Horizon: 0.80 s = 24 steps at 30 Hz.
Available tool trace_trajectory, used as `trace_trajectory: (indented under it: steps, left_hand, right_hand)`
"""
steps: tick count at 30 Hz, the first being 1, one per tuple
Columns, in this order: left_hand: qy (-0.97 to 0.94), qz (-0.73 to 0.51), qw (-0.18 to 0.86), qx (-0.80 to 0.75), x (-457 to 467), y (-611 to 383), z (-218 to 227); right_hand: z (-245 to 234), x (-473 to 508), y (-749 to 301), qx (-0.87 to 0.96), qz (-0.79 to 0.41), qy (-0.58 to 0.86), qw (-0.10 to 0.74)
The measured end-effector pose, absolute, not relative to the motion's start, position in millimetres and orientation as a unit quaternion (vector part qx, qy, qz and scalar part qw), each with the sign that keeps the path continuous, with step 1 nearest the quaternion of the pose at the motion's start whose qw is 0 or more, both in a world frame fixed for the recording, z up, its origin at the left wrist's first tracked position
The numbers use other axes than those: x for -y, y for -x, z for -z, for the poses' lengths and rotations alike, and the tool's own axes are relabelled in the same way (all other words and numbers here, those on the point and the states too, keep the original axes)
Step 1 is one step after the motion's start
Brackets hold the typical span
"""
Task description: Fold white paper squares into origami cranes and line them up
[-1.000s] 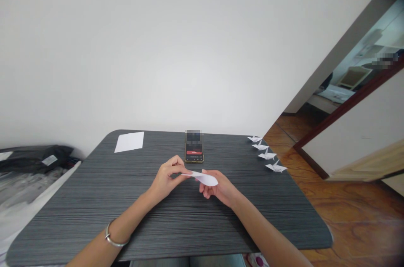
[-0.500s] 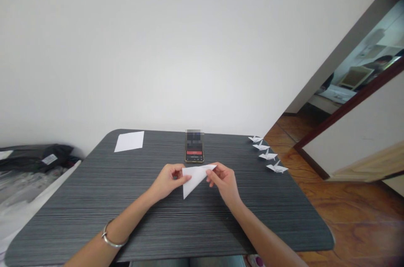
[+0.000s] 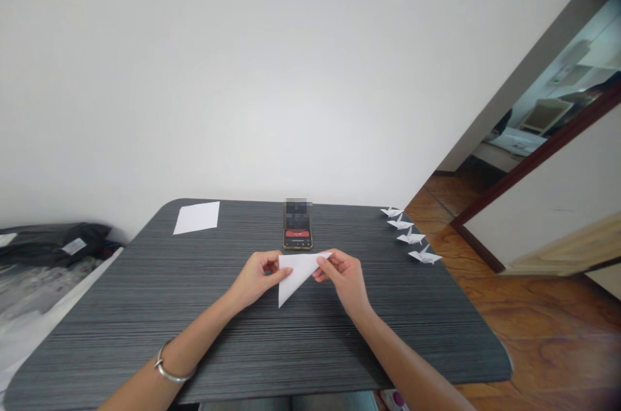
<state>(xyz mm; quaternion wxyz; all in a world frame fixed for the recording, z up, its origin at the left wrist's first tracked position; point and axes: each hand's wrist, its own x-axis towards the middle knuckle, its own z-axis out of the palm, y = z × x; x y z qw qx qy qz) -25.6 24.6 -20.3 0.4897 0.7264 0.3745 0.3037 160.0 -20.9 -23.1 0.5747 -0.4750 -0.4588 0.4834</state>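
A white sheet of paper folded into a triangle (image 3: 295, 274) is held between both hands above the middle of the table. My left hand (image 3: 261, 276) pinches its upper left side, thumb on the front face and fingers behind. At the right corner, my right hand (image 3: 342, 273) grips the paper between thumb and fingers. One point of the triangle hangs downward below the left thumb. The fingers behind the paper are partly hidden.
A phone (image 3: 297, 239) stands just beyond the hands on the dark table (image 3: 233, 359). White paper (image 3: 196, 217) lies at the back left. Several folded paper cranes (image 3: 425, 257) line the right edge. Black plastic bags (image 3: 53, 241) sit left of the table, and a wall rises behind.
The folded paper's top edge has levelled out slightly, and its face now lies flatter towards me. Both hands keep their grip in nearly the same place.
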Motion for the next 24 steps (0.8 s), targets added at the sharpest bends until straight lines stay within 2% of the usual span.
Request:
trace_trajectory:
  steps: [13,24]
  left_hand:
    - [-0.612,-0.306,0.650,-0.331,-19,17,20]
    - [-0.625,-0.325,0.627,-0.334,-16,14,21]
  right_hand:
    - [21,21,-157,0.451,-0.488,0.477,0.575]
    - [24,20,-160,0.434,-0.502,0.478,0.575]
